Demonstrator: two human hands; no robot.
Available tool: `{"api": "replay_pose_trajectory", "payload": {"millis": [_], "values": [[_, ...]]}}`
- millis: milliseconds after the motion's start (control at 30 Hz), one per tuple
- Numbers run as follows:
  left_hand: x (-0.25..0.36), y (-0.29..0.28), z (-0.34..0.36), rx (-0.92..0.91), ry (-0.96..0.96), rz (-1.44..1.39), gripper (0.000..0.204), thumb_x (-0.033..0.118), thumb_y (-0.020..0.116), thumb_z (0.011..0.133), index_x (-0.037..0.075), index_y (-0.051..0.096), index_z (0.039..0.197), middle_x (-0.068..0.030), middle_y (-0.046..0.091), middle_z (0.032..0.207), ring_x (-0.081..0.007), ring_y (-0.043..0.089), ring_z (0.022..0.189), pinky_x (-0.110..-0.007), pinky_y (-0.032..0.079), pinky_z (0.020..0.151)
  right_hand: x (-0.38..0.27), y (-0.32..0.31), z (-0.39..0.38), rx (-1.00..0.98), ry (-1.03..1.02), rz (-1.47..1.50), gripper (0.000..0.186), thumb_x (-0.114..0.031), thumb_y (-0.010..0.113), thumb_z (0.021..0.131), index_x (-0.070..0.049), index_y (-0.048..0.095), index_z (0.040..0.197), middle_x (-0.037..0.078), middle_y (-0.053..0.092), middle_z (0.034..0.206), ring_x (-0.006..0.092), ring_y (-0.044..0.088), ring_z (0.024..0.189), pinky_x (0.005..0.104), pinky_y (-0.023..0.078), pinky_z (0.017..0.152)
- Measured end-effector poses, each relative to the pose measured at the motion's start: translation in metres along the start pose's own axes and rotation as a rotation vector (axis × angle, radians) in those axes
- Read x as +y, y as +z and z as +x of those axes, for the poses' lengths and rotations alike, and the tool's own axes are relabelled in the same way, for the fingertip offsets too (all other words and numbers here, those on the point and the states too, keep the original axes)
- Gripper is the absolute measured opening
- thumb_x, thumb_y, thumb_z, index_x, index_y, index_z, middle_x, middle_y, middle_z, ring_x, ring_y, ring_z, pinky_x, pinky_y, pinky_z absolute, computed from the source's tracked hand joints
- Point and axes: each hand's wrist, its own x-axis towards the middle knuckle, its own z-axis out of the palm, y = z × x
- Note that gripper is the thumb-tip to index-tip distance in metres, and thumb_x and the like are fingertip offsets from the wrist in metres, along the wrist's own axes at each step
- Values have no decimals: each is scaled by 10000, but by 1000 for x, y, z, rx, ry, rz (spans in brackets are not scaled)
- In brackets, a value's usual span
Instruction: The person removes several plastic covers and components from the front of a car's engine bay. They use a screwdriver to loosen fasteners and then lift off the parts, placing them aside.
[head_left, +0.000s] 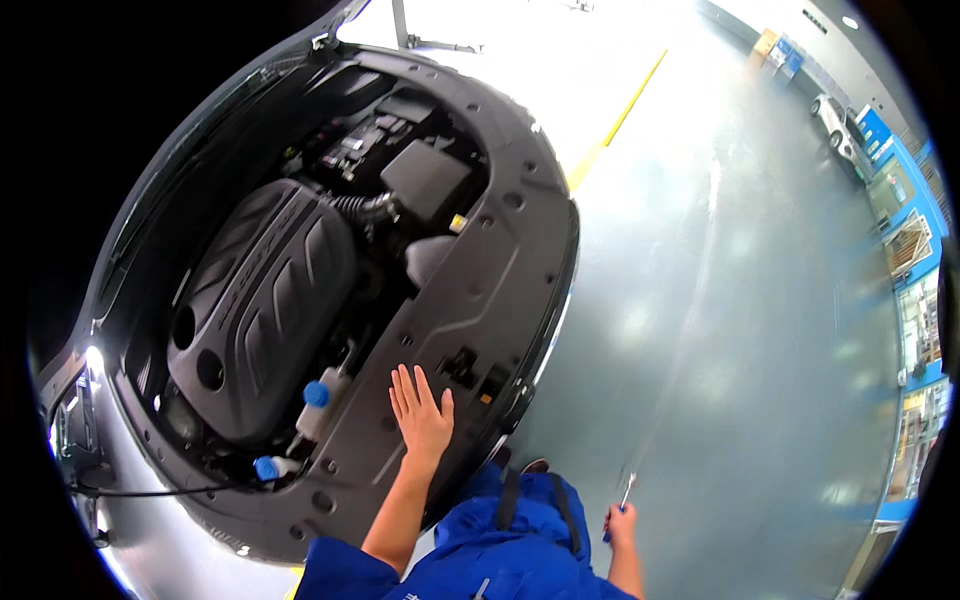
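Note:
My left hand (424, 425) is open, fingers stretched out and pointing away from me, over the black plastic cover panel (455, 325) at the front of a car's engine bay. Whether the palm touches the panel I cannot tell. The hood latch opening (460, 367) lies just beyond it to the right. Low on the right, away from the car, my right hand (621, 522) is closed around a blue-handled wrench (629, 488). Its shiny metal end points away from me; the exact shape of the tip is too small to make out.
Left of my left hand, blue-capped reservoirs (316, 394) stand beside the large black engine cover (270, 310). A square black box (425, 180) sits farther off. A thin dark rod (170, 492) crosses the near left corner. Grey shop floor (720, 330) stretches right toward blue-framed cabinets (920, 330).

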Motion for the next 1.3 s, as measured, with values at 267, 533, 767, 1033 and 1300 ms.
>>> {"api": "replay_pose_trajectory", "payload": {"millis": [267, 533, 767, 1033, 1300], "values": [[103, 96, 169, 6, 81, 16, 714, 377, 605, 1013, -57, 403, 1543, -298, 339, 1623, -444, 289, 1537, -568, 256, 1247, -42, -4, 89, -67, 139, -245, 131, -67, 589, 897, -5, 614, 1009, 76, 589, 664, 185, 579, 515, 343, 492, 465], [195, 180, 260, -30, -178, 55, 717, 408, 605, 1005, -65, 442, 1519, -317, 367, 1604, -450, 315, 1525, -567, 261, 1244, -213, -12, 299, -287, 1, -496, 158, -26, 558, 878, 31, 617, 1012, 75, 570, 651, 196, 576, 517, 354, 501, 476], [232, 238, 355, 151, -335, 163, 620, 378, 620, 995, -66, 541, 1419, -331, 421, 1545, -485, 378, 1459, -538, 327, 1208, -406, -52, 556, -247, 69, -199, 185, 10, 531, 861, 63, 620, 1014, 74, 554, 640, 205, 574, 518, 363, 509, 486], [224, 247, 495, 514, -540, -18, 254, 219, 631, 983, -9, 727, 1038, -180, 727, 1094, -387, 686, 1056, -471, 561, 935, -762, 61, 627, -327, -654, -260, 520, 19, 584, 896, 79, 521, 1409, 75, 573, 840, 136, 599, 619, 295, 538, 515], [186, 243, 591, -119, -1202, -270, 608, 468, 363, 1076, 11, 763, 1070, -234, 720, 1203, -462, 663, 1146, -546, 530, 981, -932, 206, 535, -749, -784, -274, 490, 8, 650, 936, 58, 547, 1412, 112, 661, 975, 127, 654, 698, 270, 564, 563]]}}
